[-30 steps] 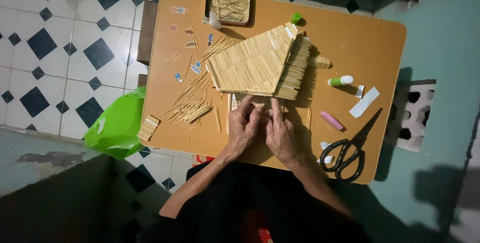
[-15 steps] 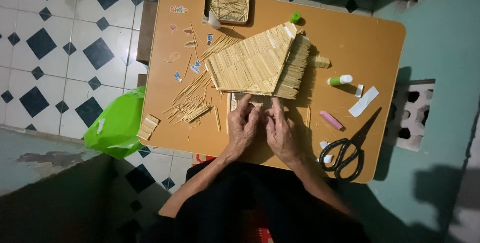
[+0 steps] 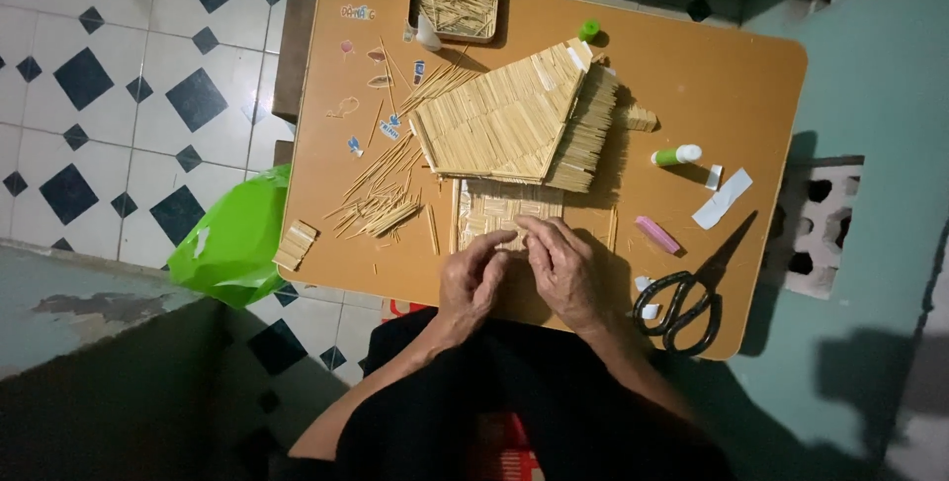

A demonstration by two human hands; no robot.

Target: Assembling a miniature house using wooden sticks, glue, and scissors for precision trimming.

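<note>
Because it was built of thin glued sticks, the stick panel (image 3: 506, 212) near the tabletop's (image 3: 751, 76) front edge was judged light and fragile; both the left hand (image 3: 473, 283) and right hand (image 3: 561, 268) were laid on it, fingers loosely spread, gripping nothing, and flat pressure seemed safest

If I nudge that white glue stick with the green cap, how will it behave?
The white glue stick with the green cap lies on its side on the brown table, so it would likely roll. It looks small, rigid and probably light.

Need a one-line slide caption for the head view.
Both hands, left hand and right hand, press on a stick panel below a stick roof on an orange table, scissors nearby.
</note>
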